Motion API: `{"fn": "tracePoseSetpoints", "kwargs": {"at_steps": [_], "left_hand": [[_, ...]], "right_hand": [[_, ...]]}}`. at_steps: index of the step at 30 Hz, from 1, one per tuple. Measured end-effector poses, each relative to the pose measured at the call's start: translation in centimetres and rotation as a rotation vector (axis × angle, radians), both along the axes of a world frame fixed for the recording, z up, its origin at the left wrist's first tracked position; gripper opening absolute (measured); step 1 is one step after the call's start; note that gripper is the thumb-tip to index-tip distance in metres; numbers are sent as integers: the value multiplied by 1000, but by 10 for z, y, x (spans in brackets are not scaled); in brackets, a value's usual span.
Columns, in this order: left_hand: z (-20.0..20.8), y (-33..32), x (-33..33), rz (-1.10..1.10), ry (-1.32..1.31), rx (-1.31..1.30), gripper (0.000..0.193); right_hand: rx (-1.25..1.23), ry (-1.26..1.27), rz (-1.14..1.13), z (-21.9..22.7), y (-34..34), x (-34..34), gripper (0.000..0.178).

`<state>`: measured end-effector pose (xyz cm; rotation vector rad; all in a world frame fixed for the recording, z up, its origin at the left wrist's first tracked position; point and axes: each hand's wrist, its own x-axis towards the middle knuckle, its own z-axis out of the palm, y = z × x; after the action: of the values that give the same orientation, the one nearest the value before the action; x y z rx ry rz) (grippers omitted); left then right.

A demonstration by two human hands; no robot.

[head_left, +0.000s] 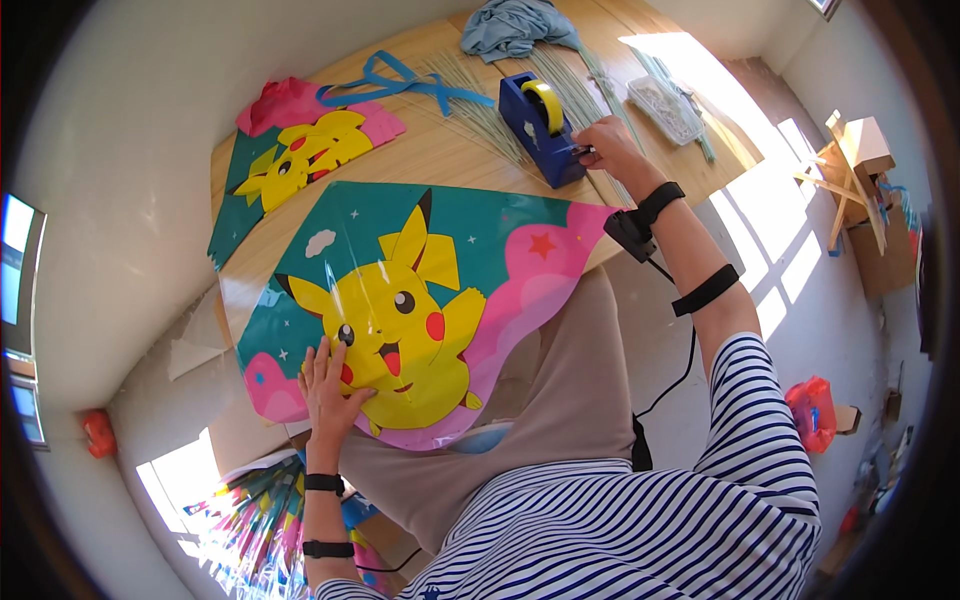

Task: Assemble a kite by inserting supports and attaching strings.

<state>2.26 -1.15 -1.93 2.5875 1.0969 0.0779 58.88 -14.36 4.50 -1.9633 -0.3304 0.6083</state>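
Observation:
A kite sail (400,330) of thin glossy sheet lies over the table's near edge and my lap. It is green and pink, with a yellow cartoon creature printed on it. My left hand (330,390) rests flat on its lower left part, fingers spread. A blue tape dispenser (530,135) with a yellow-cored roll (543,105) stands beyond the sail. At the dispenser's near end, my right hand (607,148) pinches the end of the tape at the cutter; the strip itself is hard to make out.
Farther back lie another kite sail (300,165), a blue ribbon (385,85), thin sticks (460,95), a bundled grey-blue cloth (515,28) and a clear plastic box (665,110). Rolled, colourful kites (255,530) sit low at left. Cardboard boxes (870,150) stand at right.

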Motion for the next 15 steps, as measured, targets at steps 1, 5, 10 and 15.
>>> {"fn": "tracePoseSetpoints", "kwargs": {"at_steps": [1, 5, 10, 15], "left_hand": [[0, 0, 0, 1, 5, -1, 95], [3, -2, 0, 1, -4, -4, 95], [2, -3, 4, 5, 3, 1, 96], [-1, -2, 6, 3, 5, 5, 96]], "right_hand": [[16, 10, -5, 1, 0, -1, 26], [183, 71, -79, 1, -8, -9, 24], [267, 86, -39, -12, -30, -11, 23], [418, 256, -13, -31, -46, -18, 18]]}}
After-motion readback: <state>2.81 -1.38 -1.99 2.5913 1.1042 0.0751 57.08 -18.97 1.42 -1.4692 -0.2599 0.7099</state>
